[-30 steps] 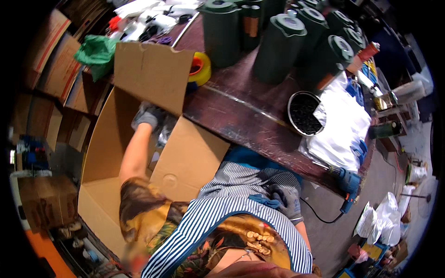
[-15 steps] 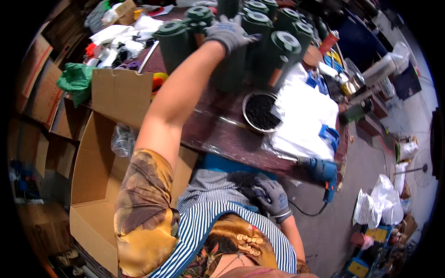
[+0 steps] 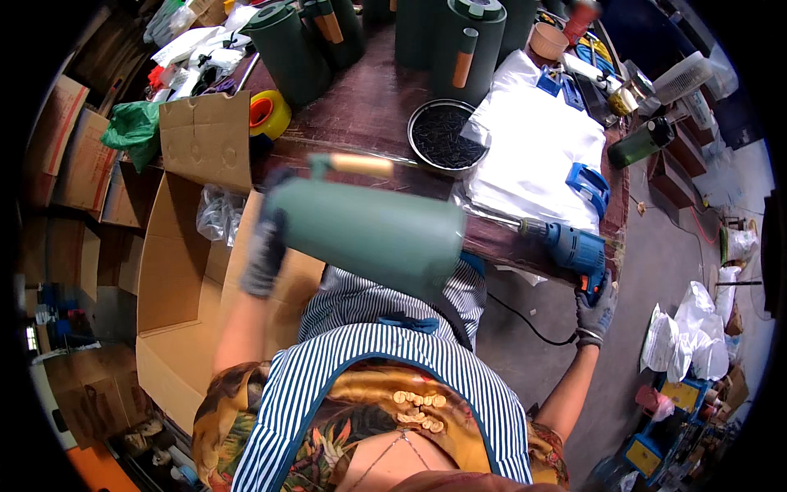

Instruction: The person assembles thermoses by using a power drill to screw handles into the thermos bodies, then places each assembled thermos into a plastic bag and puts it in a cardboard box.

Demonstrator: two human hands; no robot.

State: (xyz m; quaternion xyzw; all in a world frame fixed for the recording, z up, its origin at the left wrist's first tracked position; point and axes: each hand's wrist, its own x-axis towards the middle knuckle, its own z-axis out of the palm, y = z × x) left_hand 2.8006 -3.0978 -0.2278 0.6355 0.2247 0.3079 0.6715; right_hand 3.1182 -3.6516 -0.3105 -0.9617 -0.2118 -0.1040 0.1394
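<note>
My gloved left hand [image 3: 266, 246] grips one end of a dark green jug [image 3: 369, 230] with a wooden handle, blurred by motion. The jug lies on its side in the air, across my lap and the table's front edge. To the right, my gloved right hand [image 3: 597, 313] is closed round the grip of a blue power drill [image 3: 576, 248]. The drill lies at the table's front edge, its long bit pointing left. Just behind the jug, a round bowl [image 3: 418, 152] holds many small dark pieces, probably screws.
More green jugs [image 3: 287, 53] stand at the back of the table [image 3: 352, 107]. White sheets [image 3: 537, 156] with blue clamp-like tools [image 3: 587, 187] lie at the right. An open cardboard box [image 3: 172, 279] stands at my left, near a yellow tape roll [image 3: 275, 115]. The drill's cord [image 3: 525, 321] hangs down.
My left hand has brought a green jug from the group at the back toward me and tipped it sideways. My right hand has moved from my lap to the drill's grip.
</note>
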